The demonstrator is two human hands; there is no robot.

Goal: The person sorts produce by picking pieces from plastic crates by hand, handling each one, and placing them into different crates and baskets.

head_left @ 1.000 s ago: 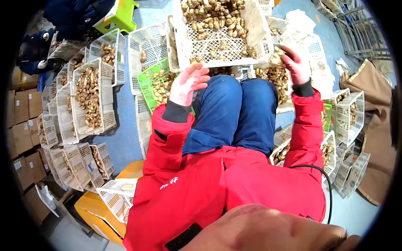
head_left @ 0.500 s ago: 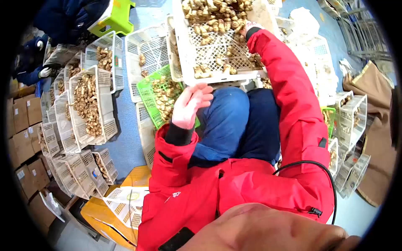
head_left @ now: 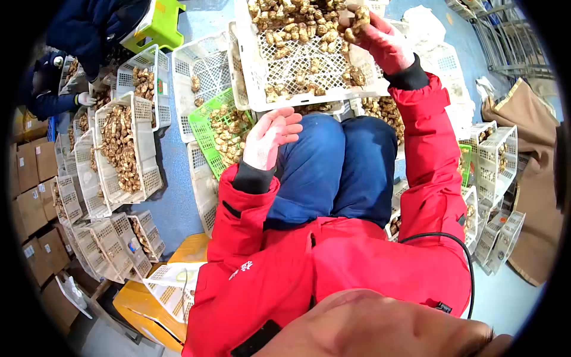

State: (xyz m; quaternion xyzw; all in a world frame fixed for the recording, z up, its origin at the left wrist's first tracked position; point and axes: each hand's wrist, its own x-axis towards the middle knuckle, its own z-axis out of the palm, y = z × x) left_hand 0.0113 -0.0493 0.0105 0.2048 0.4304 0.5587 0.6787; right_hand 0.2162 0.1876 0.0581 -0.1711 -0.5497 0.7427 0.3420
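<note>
My right hand (head_left: 386, 44) is raised over the right edge of a white plastic crate (head_left: 351, 93), its fingers closed around a stubby brown-and-cream mushroom (head_left: 360, 22). More mushrooms (head_left: 297, 33) fill the far part of that crate, and a few lie scattered over its mesh floor. My left hand (head_left: 272, 138) hangs palm up above my left thigh with its fingers spread, holding nothing. Beside it is a green crate (head_left: 205, 128) of smaller mushrooms (head_left: 229, 134).
Under the front right of the white crate another crate shows mushrooms (head_left: 383, 113). Stacked white crates (head_left: 146, 149) stand on the left and more crates (head_left: 498, 160) on the right. A gloved co-worker's hand (head_left: 86, 99) works at the far left, near a green stool (head_left: 160, 24).
My right hand has lifted from the crate's right side and turned, now showing a mushroom in its fingers. My left hand has stayed almost still. The co-worker's gloved hand has shifted right.
</note>
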